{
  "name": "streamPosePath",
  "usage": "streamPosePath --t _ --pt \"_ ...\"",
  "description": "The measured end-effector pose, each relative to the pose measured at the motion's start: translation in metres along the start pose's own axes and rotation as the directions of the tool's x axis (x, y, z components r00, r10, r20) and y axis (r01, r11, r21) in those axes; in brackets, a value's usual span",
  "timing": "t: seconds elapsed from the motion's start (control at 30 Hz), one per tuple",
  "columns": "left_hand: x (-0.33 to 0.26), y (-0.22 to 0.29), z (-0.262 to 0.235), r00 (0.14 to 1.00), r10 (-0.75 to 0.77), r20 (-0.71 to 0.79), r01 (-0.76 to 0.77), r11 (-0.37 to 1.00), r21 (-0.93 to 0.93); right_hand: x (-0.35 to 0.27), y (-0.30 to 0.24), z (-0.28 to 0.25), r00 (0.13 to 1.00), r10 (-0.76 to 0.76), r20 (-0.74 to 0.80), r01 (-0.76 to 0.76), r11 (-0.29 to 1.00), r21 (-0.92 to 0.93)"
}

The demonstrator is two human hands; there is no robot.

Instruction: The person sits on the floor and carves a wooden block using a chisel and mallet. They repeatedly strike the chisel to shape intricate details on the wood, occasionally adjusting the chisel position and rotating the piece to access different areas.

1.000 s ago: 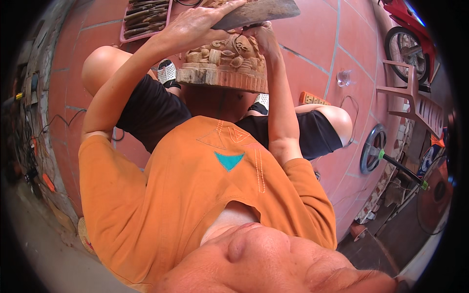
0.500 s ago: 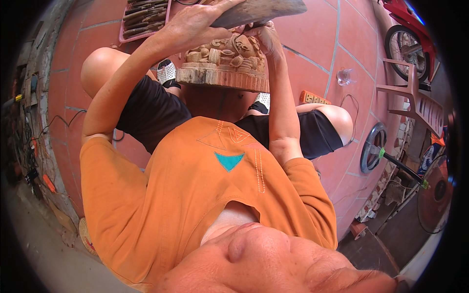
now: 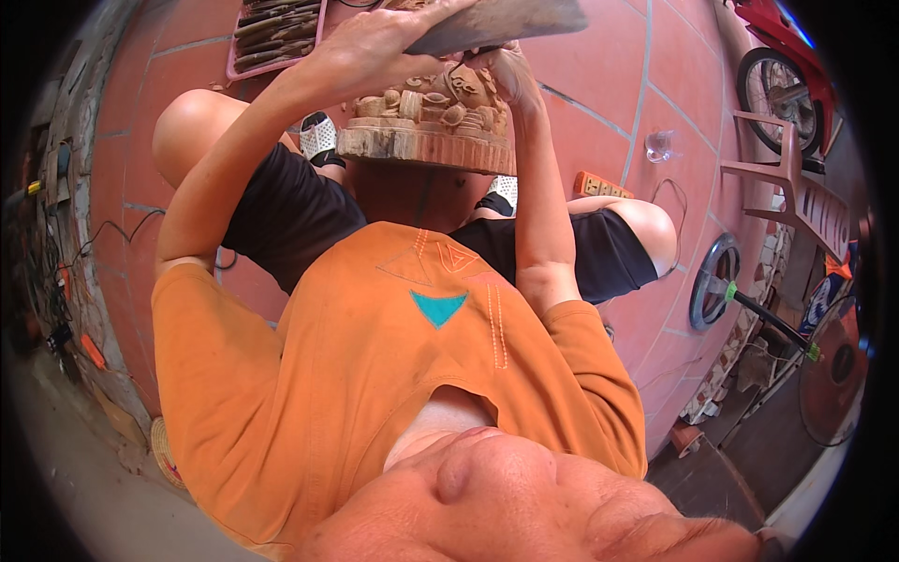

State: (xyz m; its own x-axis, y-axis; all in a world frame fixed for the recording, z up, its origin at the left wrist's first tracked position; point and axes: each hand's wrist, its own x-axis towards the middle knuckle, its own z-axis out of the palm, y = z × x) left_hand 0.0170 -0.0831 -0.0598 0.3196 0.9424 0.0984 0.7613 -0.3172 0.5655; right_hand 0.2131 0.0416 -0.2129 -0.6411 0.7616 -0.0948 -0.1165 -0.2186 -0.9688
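Observation:
A carved wooden block (image 3: 426, 140), covered in rounded relief shapes over a rough bark-like base, stands on the floor between my bent legs. My left hand (image 3: 375, 42) reaches over it, its fingers closed on a flat, grey-brown wooden paddle-like piece (image 3: 510, 21) that widens toward the right. Under that piece my right hand (image 3: 508, 73) is closed close to the carving's upper right side. A thin dark rod-like part shows by its fingertips, mostly hidden, so its kind is unclear. The paddle-like piece covers part of the carving's top.
A pink tray (image 3: 231, 61) of several chisel-like tools lies at the far left. To the right are an orange power strip (image 3: 602, 185), a clear cup (image 3: 659, 146), a plastic chair (image 3: 794, 178), a motorbike wheel (image 3: 775, 94) and a round fan-like base (image 3: 714, 281). Red tiles cover the floor.

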Motion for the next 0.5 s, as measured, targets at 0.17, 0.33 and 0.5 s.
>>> streamPosePath --t 0.17,0.33,0.5 --pt "0.000 -0.004 0.006 1.000 0.011 -0.006 -0.011 0.999 0.045 -0.010 -0.009 0.004 1.000 0.012 -0.025 -0.012 0.999 -0.031" --pt "0.000 0.002 -0.001 1.000 -0.023 0.011 0.023 1.000 -0.006 -0.012 -0.016 0.006 0.999 0.010 0.049 -0.009 1.000 -0.029" --pt "0.000 0.003 -0.002 0.999 -0.029 0.038 0.030 0.999 -0.020 -0.011 -0.010 0.002 0.998 0.012 0.061 -0.009 0.999 -0.038"
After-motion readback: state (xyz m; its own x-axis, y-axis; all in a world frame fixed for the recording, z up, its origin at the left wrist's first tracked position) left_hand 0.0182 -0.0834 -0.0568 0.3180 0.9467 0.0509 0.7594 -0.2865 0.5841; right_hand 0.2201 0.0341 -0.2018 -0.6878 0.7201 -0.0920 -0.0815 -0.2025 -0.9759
